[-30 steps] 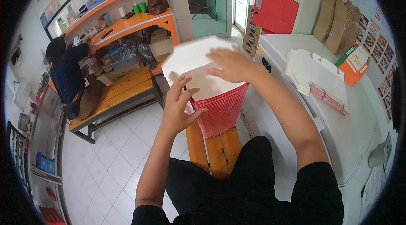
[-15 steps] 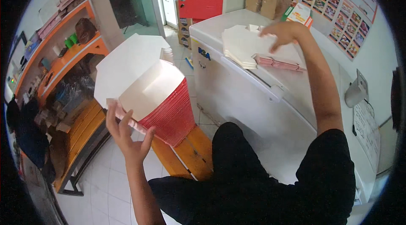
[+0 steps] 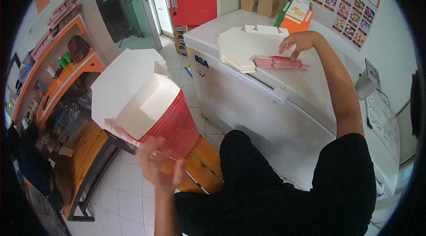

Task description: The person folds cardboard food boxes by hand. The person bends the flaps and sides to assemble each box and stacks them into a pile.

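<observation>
A tall stack of nested red-and-white carton trays point(image 3: 171, 123) stands on an orange slatted bench, with broad white flaps point(image 3: 122, 76) reaching up and to the left. Just in front of its lower corner is my left hand point(image 3: 160, 167), blurred, fingers apart, holding nothing. To the right, a pile of flat white carton blanks point(image 3: 239, 49) with pink-red folded edges lies on a white chest freezer. My right hand point(image 3: 302, 43) bends down over this pile, its curled fingertips at the red edge of the top blank.
The orange bench point(image 3: 208, 158) runs beside my legs, close to the white chest freezer point(image 3: 248, 98). A green-and-orange box point(image 3: 296, 14) stands behind the blanks. Left are an orange shelf point(image 3: 66, 72) and another wooden bench point(image 3: 86, 151). A grey metal holder point(image 3: 368, 80) is at right.
My right hand has come down from above the blanks onto their red edge. My left hand has left the tray stack's near corner and moved right and toward me. The whole view has shifted slightly.
</observation>
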The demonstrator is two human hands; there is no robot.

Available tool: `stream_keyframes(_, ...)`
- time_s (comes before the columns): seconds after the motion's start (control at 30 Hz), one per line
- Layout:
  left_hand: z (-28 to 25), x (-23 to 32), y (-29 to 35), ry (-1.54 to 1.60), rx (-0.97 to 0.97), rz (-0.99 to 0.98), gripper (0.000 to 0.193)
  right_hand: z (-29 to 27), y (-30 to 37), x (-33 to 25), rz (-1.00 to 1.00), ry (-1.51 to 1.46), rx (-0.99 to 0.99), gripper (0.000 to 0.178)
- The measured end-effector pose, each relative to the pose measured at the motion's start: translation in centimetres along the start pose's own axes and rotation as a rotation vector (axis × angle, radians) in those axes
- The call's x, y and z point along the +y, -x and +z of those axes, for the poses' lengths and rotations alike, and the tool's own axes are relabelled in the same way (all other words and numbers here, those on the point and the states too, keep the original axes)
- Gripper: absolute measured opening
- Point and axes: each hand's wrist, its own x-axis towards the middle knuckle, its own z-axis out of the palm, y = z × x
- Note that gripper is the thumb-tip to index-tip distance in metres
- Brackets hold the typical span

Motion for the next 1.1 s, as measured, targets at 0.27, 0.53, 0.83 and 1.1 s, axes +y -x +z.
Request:
stream_keyframes(0.27,6.3,5.3,6.0,0.331,-0.478,0.027,0.047,-3.0,2.6,-6.1,-0.138,0.182,0.778,0.018)
stream_keyframes(0.53,3.5,12.7,-2.8,0.312,-0.450,-0.121,0.046,10.8,11.8,-33.1,-0.841,0.545,0.443,0.014)
stream_keyframes(0.83,-5.4,15.4,-1.2,0.937,0.574,-0.720,0.034,16.0,9.8,-38.9,-1.575,-0.144,0.745,0.019)
stream_keyframes(1.1,-13.0,16.2,1.5,0.550,0.794,-0.637,0.041,21.0,5.3,-46.3,-1.714,-0.733,0.657,0.014)
